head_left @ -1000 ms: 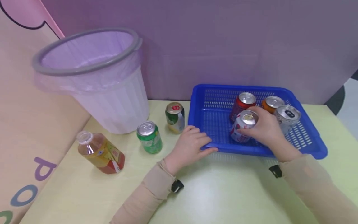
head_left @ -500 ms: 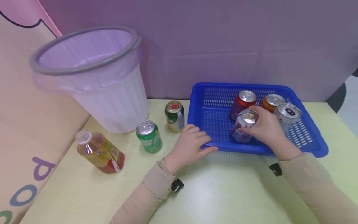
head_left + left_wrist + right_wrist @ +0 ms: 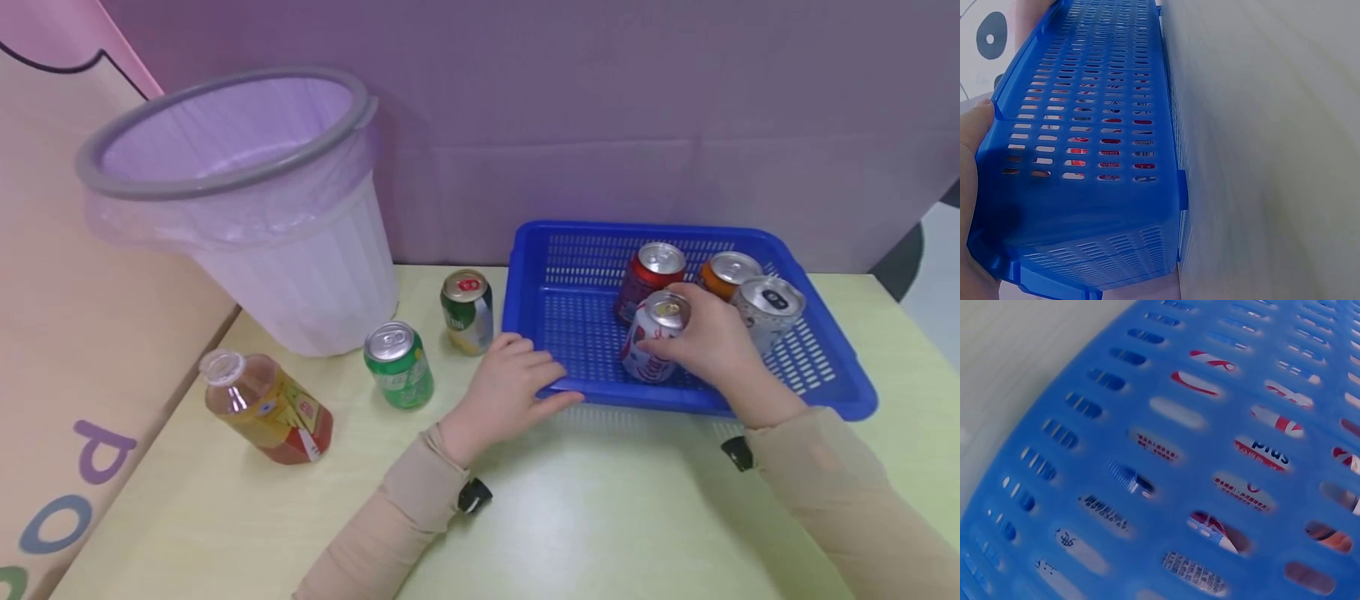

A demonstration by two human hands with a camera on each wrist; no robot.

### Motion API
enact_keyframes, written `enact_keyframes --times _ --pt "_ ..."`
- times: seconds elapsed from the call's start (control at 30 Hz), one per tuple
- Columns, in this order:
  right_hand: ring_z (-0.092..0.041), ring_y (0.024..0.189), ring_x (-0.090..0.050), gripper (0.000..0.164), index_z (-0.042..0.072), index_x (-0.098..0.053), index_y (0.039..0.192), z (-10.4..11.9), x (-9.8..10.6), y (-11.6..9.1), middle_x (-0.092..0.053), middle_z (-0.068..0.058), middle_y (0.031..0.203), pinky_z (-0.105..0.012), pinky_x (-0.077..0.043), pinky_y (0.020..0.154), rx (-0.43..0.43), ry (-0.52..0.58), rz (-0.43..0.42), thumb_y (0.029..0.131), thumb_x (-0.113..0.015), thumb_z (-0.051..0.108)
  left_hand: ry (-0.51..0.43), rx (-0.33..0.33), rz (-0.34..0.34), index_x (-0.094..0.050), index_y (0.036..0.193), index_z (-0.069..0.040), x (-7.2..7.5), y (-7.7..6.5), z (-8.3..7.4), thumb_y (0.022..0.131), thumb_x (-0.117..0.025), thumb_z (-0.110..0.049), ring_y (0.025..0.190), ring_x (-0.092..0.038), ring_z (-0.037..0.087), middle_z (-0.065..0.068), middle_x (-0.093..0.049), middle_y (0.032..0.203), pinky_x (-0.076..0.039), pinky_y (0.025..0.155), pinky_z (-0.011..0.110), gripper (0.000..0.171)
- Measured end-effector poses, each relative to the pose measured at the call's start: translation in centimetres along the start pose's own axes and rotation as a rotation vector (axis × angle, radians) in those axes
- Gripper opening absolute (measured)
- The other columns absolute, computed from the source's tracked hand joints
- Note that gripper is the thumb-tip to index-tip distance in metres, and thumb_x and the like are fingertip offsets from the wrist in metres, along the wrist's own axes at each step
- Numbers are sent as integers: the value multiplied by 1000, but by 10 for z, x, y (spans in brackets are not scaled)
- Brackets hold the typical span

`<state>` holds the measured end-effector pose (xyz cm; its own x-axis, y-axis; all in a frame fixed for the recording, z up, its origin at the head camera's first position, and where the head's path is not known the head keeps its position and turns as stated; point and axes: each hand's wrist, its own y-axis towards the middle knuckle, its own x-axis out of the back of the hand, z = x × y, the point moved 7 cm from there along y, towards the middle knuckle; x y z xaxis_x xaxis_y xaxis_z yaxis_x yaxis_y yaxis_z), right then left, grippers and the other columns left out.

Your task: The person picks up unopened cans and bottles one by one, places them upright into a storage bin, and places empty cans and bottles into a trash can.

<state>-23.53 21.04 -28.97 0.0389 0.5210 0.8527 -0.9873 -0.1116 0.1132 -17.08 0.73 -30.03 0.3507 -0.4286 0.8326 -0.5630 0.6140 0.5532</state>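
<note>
My right hand (image 3: 716, 342) grips a white-and-red soda can (image 3: 645, 350) from its right side, thumb in front, inside the blue plastic basket (image 3: 637, 395). The can stands near the front wall. My left hand (image 3: 508, 387) holds the basket's front left corner, fingers over the rim and thumb along the front edge. In the left wrist view, that thumb (image 3: 977, 122) lies at the basket rim. Behind the gripped can stands a red can (image 3: 651, 283). An orange can (image 3: 727, 273) and a pale patterned can (image 3: 768, 312) stand to its right, partly hidden by my hand.
Left of the basket stand a dark green and gold can (image 3: 468, 312) and a bright green can (image 3: 401, 367). A bottle of reddish drink (image 3: 270, 408) is farther left. Behind them rises a white lined bin (image 3: 330, 267). A purple-grey wall (image 3: 600, 108) backs the table.
</note>
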Motion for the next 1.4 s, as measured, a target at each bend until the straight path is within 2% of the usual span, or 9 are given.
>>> enact_keyframes --times 0.37,1.0,1.4 --pt "-46 97 -58 74 -10 -43 126 -2 -3 3 -57 -32 112 -57 -47 80 -1 -48 12 75 -79 30 -12 1 4 -66 78 -21 0 0 0 86 -63 -48 70 -53 9 -12 -63 72 -38 85 31 28" --pt "-47 97 -56 70 -12 -40 124 1 -4 3 -53 -33 113 -57 -46 80 17 -78 24 77 -75 27 -3 -1 -12 -66 78 -22 1 0 0 85 -65 -48 70 -53 9 -12 -62 71 -38 85 31 28" --pt "-47 100 -56 74 -9 -38 131 2 -2 1 -52 -33 117 -58 -47 79 54 -50 37 81 -73 32 -10 3 -4 -66 78 -22 -1 0 0 85 -65 -48 70 -53 8 -12 -63 72 -38 86 31 27"
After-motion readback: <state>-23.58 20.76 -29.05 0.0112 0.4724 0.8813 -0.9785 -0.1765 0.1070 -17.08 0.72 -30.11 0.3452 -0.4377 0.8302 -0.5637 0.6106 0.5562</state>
